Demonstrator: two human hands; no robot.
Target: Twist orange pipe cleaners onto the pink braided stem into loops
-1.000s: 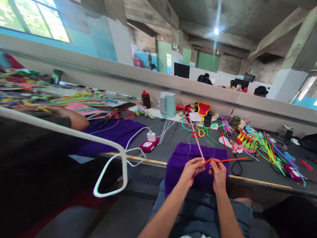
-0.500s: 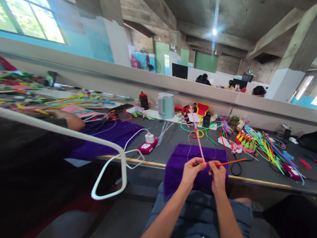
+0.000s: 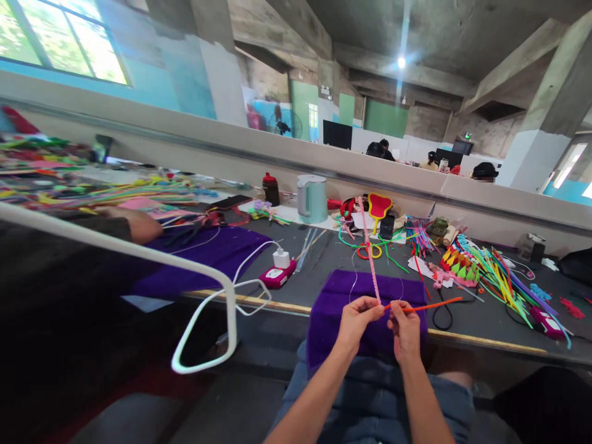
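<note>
Over a purple cloth (image 3: 333, 296) at the table's front edge, my left hand (image 3: 363, 316) pinches the lower end of a pink pipe cleaner (image 3: 372, 268) that looks twisted or braided. It stands up and leans away toward the back. A few centimetres to the right, my right hand (image 3: 405, 322) pinches an orange-red pipe cleaner (image 3: 439, 304), whose long end sticks out to the right. Its short end reaches the left fingertips. Thin pale wires or threads curve on both sides of the pink piece. The exact join between the two pieces is hidden by my fingers.
Bundles of coloured pipe cleaners (image 3: 504, 277) lie at right. A light blue kettle (image 3: 312, 198) and a brown bottle (image 3: 271, 189) stand behind. A magenta power bank (image 3: 278, 274) with a white plug lies left of centre. A white frame (image 3: 203, 265) and another person's arm (image 3: 143, 227) are at left.
The two hands have drawn very slightly apart, and the orange-red pipe cleaner tilts a little differently. Both grips stay the same. The whole view has shifted slightly.
</note>
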